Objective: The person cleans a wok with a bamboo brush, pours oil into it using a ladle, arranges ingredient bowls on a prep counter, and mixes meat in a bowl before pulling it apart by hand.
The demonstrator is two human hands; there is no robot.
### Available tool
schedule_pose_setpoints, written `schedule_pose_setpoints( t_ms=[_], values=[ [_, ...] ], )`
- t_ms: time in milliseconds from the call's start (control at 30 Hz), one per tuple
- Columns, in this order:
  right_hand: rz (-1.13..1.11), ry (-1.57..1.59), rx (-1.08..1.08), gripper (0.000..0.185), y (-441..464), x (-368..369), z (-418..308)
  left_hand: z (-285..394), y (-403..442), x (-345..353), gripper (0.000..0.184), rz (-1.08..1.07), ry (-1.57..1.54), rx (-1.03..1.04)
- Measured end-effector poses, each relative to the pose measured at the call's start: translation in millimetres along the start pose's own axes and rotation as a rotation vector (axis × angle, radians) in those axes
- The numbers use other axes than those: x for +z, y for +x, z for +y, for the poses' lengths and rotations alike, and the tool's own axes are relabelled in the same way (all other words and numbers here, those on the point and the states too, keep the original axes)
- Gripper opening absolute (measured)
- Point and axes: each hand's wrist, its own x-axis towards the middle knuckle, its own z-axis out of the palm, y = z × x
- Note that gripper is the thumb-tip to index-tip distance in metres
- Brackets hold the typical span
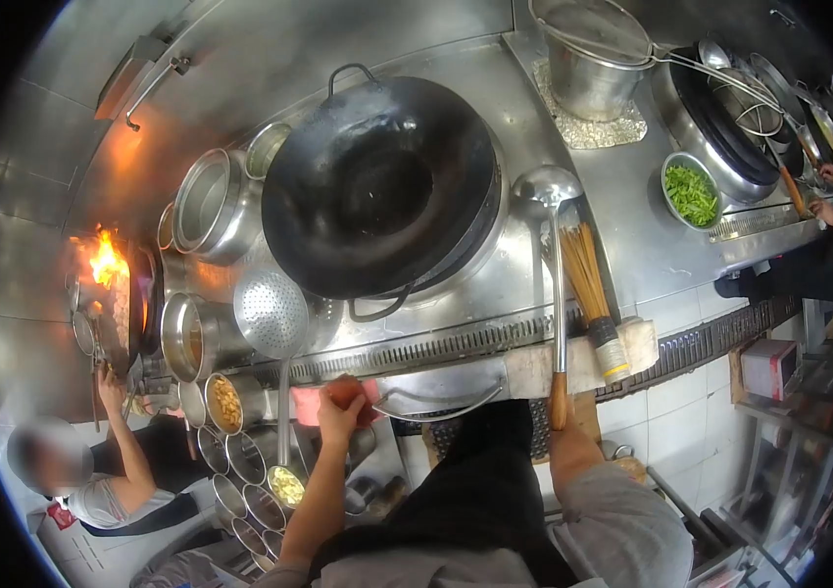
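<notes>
My left hand (340, 414) is closed at the front edge of the range, on a red cloth (307, 404). My right forearm reaches the end of the ladle's wooden handle, but the fingers of my right hand (570, 441) are hidden, so a grip cannot be made out. The ladle (547, 186) lies along the range top, its bowl pointing away from me. Beside it is a bamboo wok brush (588, 294). A big black wok (377, 186) sits on the burner before me, with only slight wet marks inside. A perforated skimmer (271, 314) rests to its left.
Metal pots (209, 203) stand left of the wok. Chopped food (225, 404) and several small containers are at lower left. A person (127, 475) works by an open flame (106, 261). Right are a bowl of cut greens (691, 196), a strainer pot (593, 78) and another person's hands (828, 211).
</notes>
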Motion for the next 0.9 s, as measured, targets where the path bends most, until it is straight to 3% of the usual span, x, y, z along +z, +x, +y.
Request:
schedule_pose_setpoints(
  t_ms=[67, 133, 200, 233, 300, 333, 400, 467, 500, 567, 633, 700, 833, 900],
  values=[
    [0.017, 0.001, 0.015, 0.029, -11.2, -12.2, -4.8, -3.5, -3.0, -7.8, 0.053, -0.023, -0.022, 0.017],
    [0.065, -0.006, 0.019, 0.027, -41.0, -48.1, -23.8, 0.1, -3.0, -25.8, 0.045, -0.147, -0.552, -0.141],
    [0.319, 0.011, -0.138, 0.027, -85.2, -92.8, -43.9, -0.8, -3.1, -64.9, 0.038, -0.341, -1.083, -0.323],
    [0.35, 0.014, -0.137, 0.027, -99.9, -111.1, -40.2, 9.3, -4.5, -81.3, 0.036, -0.374, -1.255, -0.312],
    [0.184, 0.001, -0.252, 0.031, -131.5, -145.6, -27.1, 35.6, -14.4, -107.6, 0.039, -0.395, -1.462, -0.268],
    [0.205, 0.0, -0.252, 0.031, -143.7, -161.4, -32.8, 53.8, -19.3, -115.7, 0.044, -0.37, -1.528, -0.285],
    [0.173, 0.051, -0.4, 0.033, -168.8, -193.3, -58.5, 85.8, -27.6, -123.5, 0.045, -0.359, -1.521, -0.153],
    [0.16, 0.133, -0.441, 0.037, -183.9, -213.5, -94.9, 73.5, -4.4, -112.4, 0.04, -0.432, -1.505, -0.139],
    [0.19, 0.172, -0.483, 0.038, -185.9, -218.2, -114.3, 92.1, -5.3, -103.4, 0.036, -0.3, -1.48, -0.147],
    [0.26, 0.118, -0.476, 0.048, -179.8, -214.4, -142.8, 111.5, -3.4, -98.0, 0.025, -0.287, -1.402, -0.228],
    [0.257, -0.024, -0.456, 0.054, -171.7, -204.8, -164.9, 105.6, 10.3, -88.4, 0.031, -0.417, -1.269, -0.199],
    [0.255, -0.167, -0.441, 0.062, -156.1, -195.4, -166.5, 125.6, 1.9, -85.6, 0.027, -0.329, -1.133, -0.189],
    [0.227, 0.014, -0.412, 0.075, -151.1, -187.1, -164.1, 137.8, 5.5, -76.8, 0.021, -0.18, -1.051, -0.22],
    [0.267, 0.165, -0.413, 0.069, -186.8, -244.4, -193.3, 140.8, 11.3, -68.4, 0.018, -0.175, -1.104, -0.205]
  ],
)
